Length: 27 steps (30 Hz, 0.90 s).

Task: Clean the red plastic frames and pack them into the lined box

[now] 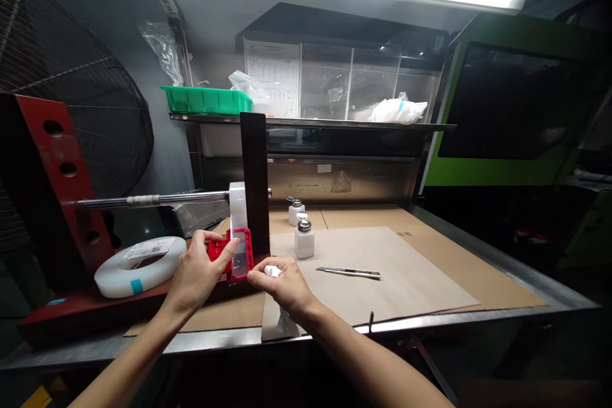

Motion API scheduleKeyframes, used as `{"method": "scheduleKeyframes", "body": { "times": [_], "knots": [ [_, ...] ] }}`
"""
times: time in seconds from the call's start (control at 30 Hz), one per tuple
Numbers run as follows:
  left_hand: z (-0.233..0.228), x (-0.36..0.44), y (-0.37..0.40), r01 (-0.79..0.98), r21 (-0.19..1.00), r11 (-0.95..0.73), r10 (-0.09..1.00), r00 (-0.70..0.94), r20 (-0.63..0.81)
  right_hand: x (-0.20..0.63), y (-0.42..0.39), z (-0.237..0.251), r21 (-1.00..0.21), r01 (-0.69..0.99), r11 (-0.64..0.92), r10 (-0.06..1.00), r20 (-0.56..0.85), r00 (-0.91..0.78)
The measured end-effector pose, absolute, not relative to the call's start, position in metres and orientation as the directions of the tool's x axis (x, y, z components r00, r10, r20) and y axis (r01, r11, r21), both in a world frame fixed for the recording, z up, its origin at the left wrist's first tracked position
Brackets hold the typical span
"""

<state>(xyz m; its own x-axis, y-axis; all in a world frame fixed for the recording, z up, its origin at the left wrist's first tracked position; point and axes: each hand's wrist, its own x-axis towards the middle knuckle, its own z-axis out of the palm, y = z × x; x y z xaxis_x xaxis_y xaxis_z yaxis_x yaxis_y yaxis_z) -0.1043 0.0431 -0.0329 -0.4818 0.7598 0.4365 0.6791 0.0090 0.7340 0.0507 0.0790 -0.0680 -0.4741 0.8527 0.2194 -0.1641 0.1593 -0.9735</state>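
One upright red part [248, 254], mid-left, we found in the left hand [203, 268]; the right hand [287, 284], pinching a white wad [273, 271], adjoined its lower right.

There are two bare hands [198, 274], two square white bottles with metal caps [305, 243], one slim utility knife [351, 273] and one green plastic bin [205, 101].

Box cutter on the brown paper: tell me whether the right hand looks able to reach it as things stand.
Probably yes: nothing appears to stand between the right hand and the box cutter. The hand does grip a white wad, though, so it would likely need to set that down first.
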Motion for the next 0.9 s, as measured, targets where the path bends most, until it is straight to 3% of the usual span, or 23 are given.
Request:
{"method": "scheduleKeyframes", "body": {
  "times": [0.23,0.4,0.57,0.7,0.9],
  "knots": [
    [-0.033,-0.105,0.045,0.687,0.726,0.005,0.767,-0.469,0.438,0.051,0.083,-0.068,-0.973,-0.082,0.213,0.844,0.226,-0.487],
    [-0.035,-0.105,0.047,0.693,0.721,-0.002,0.755,-0.472,0.455,0.053,0.079,-0.065,-0.934,0.018,0.356,0.840,0.311,-0.444],
    [-0.035,-0.105,0.048,0.697,0.717,-0.007,0.739,-0.479,0.473,0.059,0.074,-0.057,-0.679,0.212,0.703,0.678,0.548,-0.490],
    [-0.035,-0.104,0.049,0.707,0.707,-0.011,0.731,-0.477,0.487,0.058,0.078,-0.049,-0.526,0.333,0.783,0.591,0.460,-0.662],
    [-0.033,-0.102,0.047,0.710,0.704,-0.018,0.733,-0.470,0.493,0.054,0.088,-0.038,-0.475,0.354,0.806,0.540,0.344,-0.768]
  ]
}}
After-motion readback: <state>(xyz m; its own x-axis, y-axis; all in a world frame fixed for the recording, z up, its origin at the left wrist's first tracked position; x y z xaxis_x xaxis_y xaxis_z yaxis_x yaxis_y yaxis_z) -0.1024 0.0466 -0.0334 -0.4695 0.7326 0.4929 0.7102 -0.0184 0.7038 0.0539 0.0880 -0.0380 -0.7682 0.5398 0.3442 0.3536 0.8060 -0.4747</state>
